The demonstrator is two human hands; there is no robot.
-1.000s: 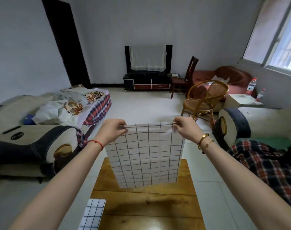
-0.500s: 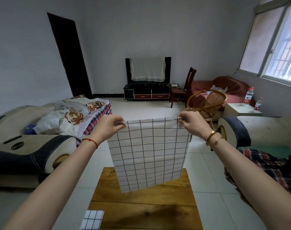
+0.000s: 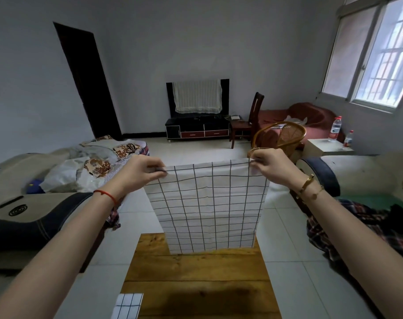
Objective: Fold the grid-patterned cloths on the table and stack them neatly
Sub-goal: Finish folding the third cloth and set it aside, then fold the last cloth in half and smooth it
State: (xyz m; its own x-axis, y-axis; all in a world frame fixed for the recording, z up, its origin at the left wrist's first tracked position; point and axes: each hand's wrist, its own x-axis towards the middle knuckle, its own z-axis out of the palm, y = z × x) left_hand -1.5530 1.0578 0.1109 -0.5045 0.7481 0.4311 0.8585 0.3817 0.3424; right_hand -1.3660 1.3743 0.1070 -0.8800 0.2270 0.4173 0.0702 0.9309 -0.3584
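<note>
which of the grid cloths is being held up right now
The large grid cloth, pinched at its top corners by left hand and right hand; the folded cloth lies untouched.

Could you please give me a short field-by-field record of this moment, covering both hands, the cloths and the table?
left hand: pinches the top left corner of the held cloth
right hand: pinches the top right corner
held cloth: spread, hanging above the far end of the table
table: wooden
second cloth: at the table's near left edge, partly out of frame
</note>
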